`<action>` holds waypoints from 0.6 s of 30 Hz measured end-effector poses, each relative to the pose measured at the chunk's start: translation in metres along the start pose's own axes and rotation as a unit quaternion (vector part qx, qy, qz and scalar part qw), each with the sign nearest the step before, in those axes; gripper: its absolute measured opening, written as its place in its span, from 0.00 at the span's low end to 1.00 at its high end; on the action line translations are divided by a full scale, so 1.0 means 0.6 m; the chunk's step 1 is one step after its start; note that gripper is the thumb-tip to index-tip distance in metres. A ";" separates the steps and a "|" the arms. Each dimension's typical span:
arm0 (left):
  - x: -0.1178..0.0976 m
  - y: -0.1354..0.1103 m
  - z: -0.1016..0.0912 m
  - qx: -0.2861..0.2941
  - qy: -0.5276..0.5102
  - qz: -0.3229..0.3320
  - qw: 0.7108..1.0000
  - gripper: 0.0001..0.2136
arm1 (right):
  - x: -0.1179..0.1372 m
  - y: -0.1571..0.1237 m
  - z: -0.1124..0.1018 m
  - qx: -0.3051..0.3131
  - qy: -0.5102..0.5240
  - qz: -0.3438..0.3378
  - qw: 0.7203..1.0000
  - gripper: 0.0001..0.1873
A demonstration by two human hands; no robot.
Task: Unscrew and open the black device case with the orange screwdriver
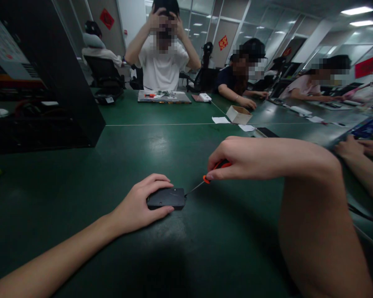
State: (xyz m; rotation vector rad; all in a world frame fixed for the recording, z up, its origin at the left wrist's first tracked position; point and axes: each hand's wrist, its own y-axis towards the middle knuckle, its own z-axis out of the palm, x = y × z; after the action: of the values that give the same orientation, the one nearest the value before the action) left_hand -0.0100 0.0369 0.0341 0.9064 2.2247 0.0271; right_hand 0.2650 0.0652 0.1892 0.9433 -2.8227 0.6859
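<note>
A small black rectangular box (pixel 168 198) lies flat on the green table (pixel 81 207). My left hand (pixel 143 200) is closed around its left end, with fingers along the far side and thumb along the near side. From the right, my right hand (pixel 225 159) grips the handle of a screwdriver (pixel 207 179) with orange and black parts. Its thin metal shaft slants down to the left, and the tip meets the right end of the box. Whether the tip sits in a gap or only touches the edge, I cannot tell.
Across the table stand a tray (pixel 164 98) of small parts and an open cardboard box (pixel 238 115) beside paper slips (pixel 220 120). A black cabinet (pixel 65 82) rises at the left. Several people sit around, and another person's hands (pixel 349 147) rest at the right.
</note>
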 end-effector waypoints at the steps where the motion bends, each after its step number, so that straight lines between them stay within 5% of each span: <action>1: 0.000 0.000 0.000 0.002 -0.002 -0.001 1.000 0.20 | 0.000 -0.001 0.000 0.000 0.000 0.002 1.000 0.19; 18: 0.002 0.008 0.006 0.002 -0.023 -0.004 1.000 0.16 | 0.005 0.004 0.003 -0.028 -0.008 -0.004 1.000 0.17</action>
State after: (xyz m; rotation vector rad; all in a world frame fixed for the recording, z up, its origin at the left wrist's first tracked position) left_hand -0.0057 0.0405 0.0319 0.8925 2.1865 -0.0029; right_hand 0.2613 0.0644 0.1877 0.9539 -2.8345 0.5984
